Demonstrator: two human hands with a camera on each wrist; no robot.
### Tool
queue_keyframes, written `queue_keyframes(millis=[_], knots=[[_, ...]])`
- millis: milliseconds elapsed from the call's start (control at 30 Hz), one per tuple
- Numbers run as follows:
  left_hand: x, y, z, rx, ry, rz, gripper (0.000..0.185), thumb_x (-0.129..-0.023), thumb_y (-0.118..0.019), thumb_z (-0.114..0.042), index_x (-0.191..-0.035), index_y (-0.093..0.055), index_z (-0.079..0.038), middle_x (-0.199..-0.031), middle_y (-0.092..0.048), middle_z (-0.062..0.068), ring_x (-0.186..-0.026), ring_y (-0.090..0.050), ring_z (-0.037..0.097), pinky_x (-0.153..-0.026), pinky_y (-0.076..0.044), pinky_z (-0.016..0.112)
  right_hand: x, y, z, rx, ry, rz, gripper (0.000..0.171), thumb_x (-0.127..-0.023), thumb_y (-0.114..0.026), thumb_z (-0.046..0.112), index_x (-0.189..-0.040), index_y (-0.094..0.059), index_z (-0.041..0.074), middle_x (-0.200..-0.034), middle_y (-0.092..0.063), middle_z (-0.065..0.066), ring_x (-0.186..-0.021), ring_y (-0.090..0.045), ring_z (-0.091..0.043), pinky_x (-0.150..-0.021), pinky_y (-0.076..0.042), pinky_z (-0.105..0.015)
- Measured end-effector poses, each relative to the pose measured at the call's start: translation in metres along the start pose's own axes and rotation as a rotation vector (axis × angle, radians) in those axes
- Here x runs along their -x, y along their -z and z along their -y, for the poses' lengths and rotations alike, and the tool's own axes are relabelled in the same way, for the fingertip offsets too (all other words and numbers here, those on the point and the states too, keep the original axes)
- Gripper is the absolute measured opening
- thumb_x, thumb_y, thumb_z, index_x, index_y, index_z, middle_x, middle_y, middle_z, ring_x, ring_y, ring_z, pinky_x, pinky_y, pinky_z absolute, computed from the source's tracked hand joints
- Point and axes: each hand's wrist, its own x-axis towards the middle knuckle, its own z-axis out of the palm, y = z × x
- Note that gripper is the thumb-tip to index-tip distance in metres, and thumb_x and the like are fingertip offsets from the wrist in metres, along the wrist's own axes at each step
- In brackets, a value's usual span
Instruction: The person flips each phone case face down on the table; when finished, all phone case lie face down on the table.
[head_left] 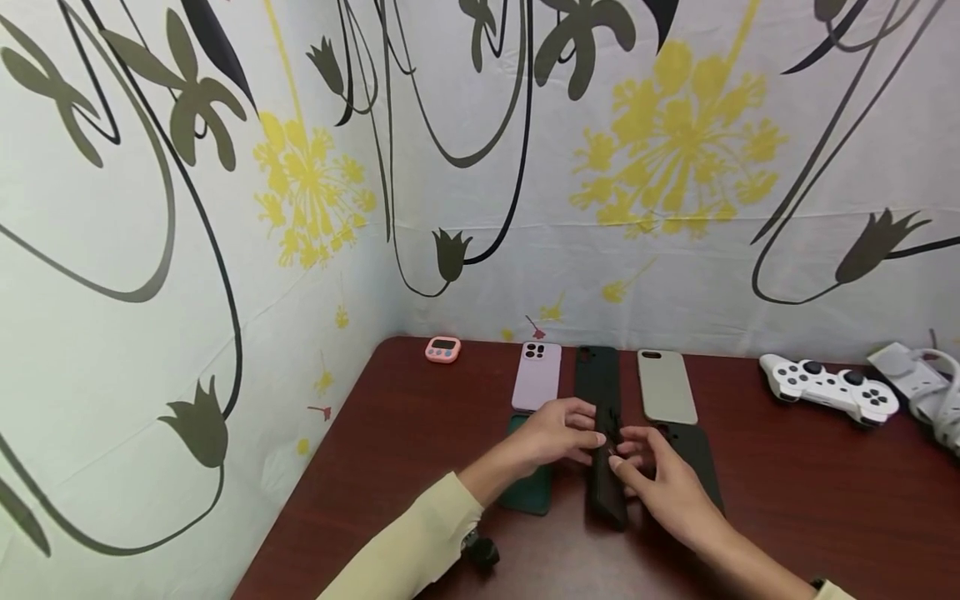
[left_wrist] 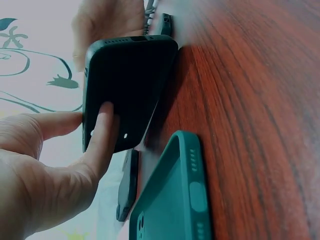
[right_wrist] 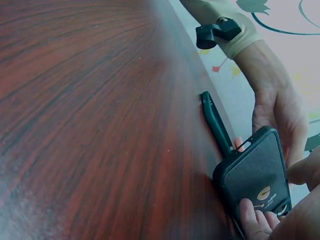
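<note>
Both hands meet over the black phone case point(head_left: 606, 479) near the front of the dark red table point(head_left: 825, 500), lifting its near end off the wood so that it stands tilted on an edge. From the left wrist view, the left hand point(head_left: 553, 433) pinches the case — thumb along one side wall, a fingertip point(left_wrist: 106, 114) pressed on its flat face — which steadies it from that side. The right hand point(head_left: 660, 479) grips the opposite side, its fingertips point(right_wrist: 249, 212) curled onto the printed face, so the case is braced between the two hands rather than resting flat. Just beside the left hand lies a dark green case point(head_left: 528, 492), hollow side up, partly under the wrist; another black case point(head_left: 693, 454) lies under the right hand. Farther back three more cases sit in a tidy row — lilac point(head_left: 537, 375), black point(head_left: 597, 375) and grey-beige point(head_left: 665, 385) — as if laid out for choosing. A pink timer point(head_left: 442, 349) sits in the corner, a white game controller point(head_left: 828, 387) well off to the right.
</note>
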Motion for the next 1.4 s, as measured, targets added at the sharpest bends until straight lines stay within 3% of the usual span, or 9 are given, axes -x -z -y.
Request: queue_keyframes(millis=[133,300,433,667,767,1067,1233,1400], knots=[[0.002,0.005,0.003,-0.015,0.003,-0.006,0.042,-0.099,-0.072,-0.004,-0.140,-0.061,-0.003,-0.121,-0.073,0.009,-0.095,-0.076,0.019,-0.081,-0.067,0.037,-0.002,0.000,-0.003,0.082,0.002,-0.018,0.064,-0.103,-0.071,0.034,-0.152,-0.043,0.004,-0.141,-0.060,-0.019,-0.119,-0.066,-0.026,-0.083,-0.060,-0.035],[0.004,0.010,0.006,-0.017,0.008,-0.005,0.041,-0.099,-0.069,0.000,-0.139,-0.060,-0.002,-0.120,-0.071,0.009,-0.094,-0.073,0.015,-0.080,-0.066,0.035,-0.003,0.001,-0.007,0.127,0.045,-0.012,0.067,-0.095,-0.080,0.018,-0.150,-0.047,0.003,-0.140,-0.054,-0.022,-0.123,-0.062,-0.033,-0.090,-0.060,-0.037],[0.004,0.011,0.010,-0.007,0.005,-0.011,0.040,-0.099,-0.068,0.002,-0.138,-0.059,-0.001,-0.119,-0.071,0.010,-0.090,-0.071,0.012,-0.077,-0.066,0.033,-0.002,0.001,-0.008,0.136,0.048,0.000,0.076,-0.090,-0.083,0.009,-0.154,-0.042,0.001,-0.141,-0.045,-0.026,-0.125,-0.062,-0.038,-0.088,-0.061,-0.032],[0.003,0.011,0.014,-0.023,-0.017,-0.026,0.041,-0.098,-0.068,0.002,-0.137,-0.057,-0.004,-0.117,-0.070,0.009,-0.086,-0.071,0.014,-0.075,-0.065,0.033,-0.005,0.002,-0.009,0.160,0.069,-0.014,0.087,-0.089,-0.084,0.010,-0.159,-0.032,-0.002,-0.142,-0.045,-0.031,-0.122,-0.064,-0.040,-0.081,-0.061,-0.034],[0.002,0.011,0.014,-0.116,-0.030,-0.061,0.043,-0.097,-0.069,0.001,-0.138,-0.058,-0.005,-0.120,-0.069,0.010,-0.084,-0.072,0.015,-0.073,-0.065,0.033,-0.005,0.002,-0.008,0.169,0.088,-0.028,0.086,-0.089,-0.083,0.009,-0.158,-0.033,-0.003,-0.141,-0.045,-0.030,-0.120,-0.065,-0.037,-0.079,-0.060,-0.032],[0.000,0.005,0.008,-0.529,-0.075,-0.160,0.060,-0.091,-0.082,-0.007,-0.145,-0.057,-0.007,-0.127,-0.070,0.007,-0.096,-0.071,0.007,-0.071,-0.059,0.021,-0.008,0.001,-0.003,0.217,0.144,-0.078,0.089,-0.086,-0.084,0.002,-0.158,-0.032,-0.004,-0.135,-0.043,-0.031,-0.110,-0.066,-0.032,-0.072,-0.059,-0.026],[0.002,0.002,0.007,-0.655,-0.100,-0.194,0.062,-0.090,-0.084,-0.009,-0.146,-0.057,-0.005,-0.122,-0.069,0.007,-0.092,-0.069,0.005,-0.070,-0.056,0.017,-0.011,0.002,-0.003,0.242,0.152,-0.065,0.089,-0.085,-0.083,0.001,-0.158,-0.032,-0.007,-0.137,-0.042,-0.033,-0.111,-0.066,-0.034,-0.072,-0.059,-0.029],[0.003,0.000,0.007,-0.756,-0.079,-0.212,0.062,-0.090,-0.084,-0.014,-0.146,-0.058,-0.004,-0.119,-0.068,0.005,-0.087,-0.064,0.003,-0.070,-0.053,0.017,-0.013,0.001,-0.001,0.268,0.145,-0.047,0.087,-0.086,-0.082,0.001,-0.158,-0.034,-0.008,-0.137,-0.044,-0.034,-0.113,-0.066,-0.036,-0.074,-0.060,-0.031]])
